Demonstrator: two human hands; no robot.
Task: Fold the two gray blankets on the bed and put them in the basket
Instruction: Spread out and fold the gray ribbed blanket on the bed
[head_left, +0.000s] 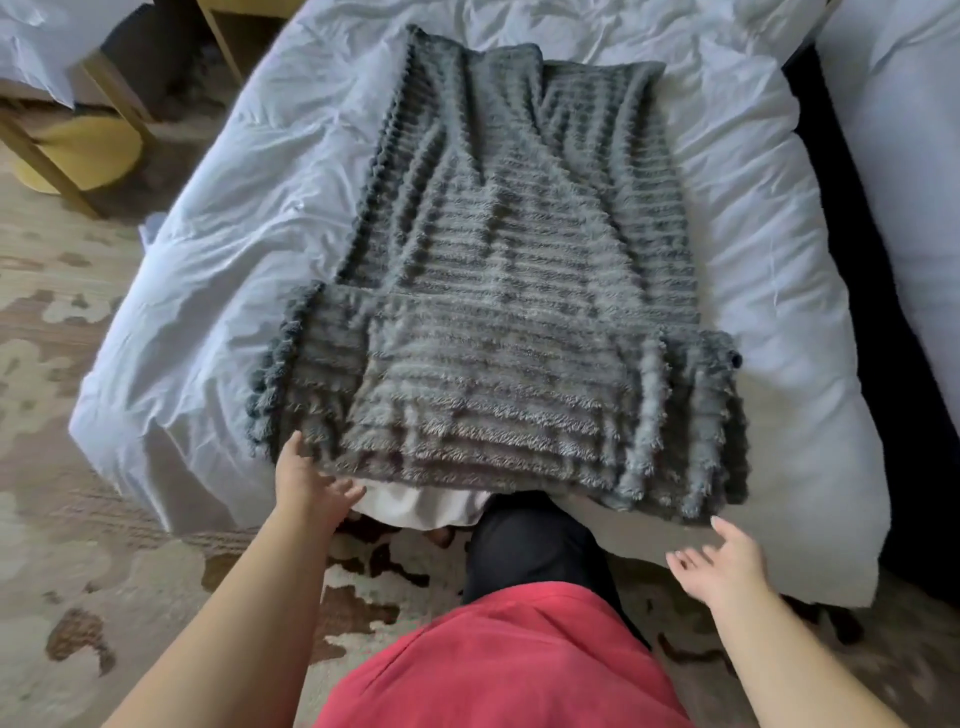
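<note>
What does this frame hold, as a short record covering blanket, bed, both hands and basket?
blanket: gray ribbed blanket lying lengthwise, layers overlapping, near edge at the bed's foot
bed: white duvet, rumpled
left: left hand open, touching the blanket's near left corner
right: right hand open, holding nothing, just off the near right corner
basket: not in view
second blanket: cannot be told apart

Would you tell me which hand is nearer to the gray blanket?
Left. The left hand is at the near left corner of the gray blanket, thumb against its edge; the right hand hovers open just short of the near right corner, apart.
</note>
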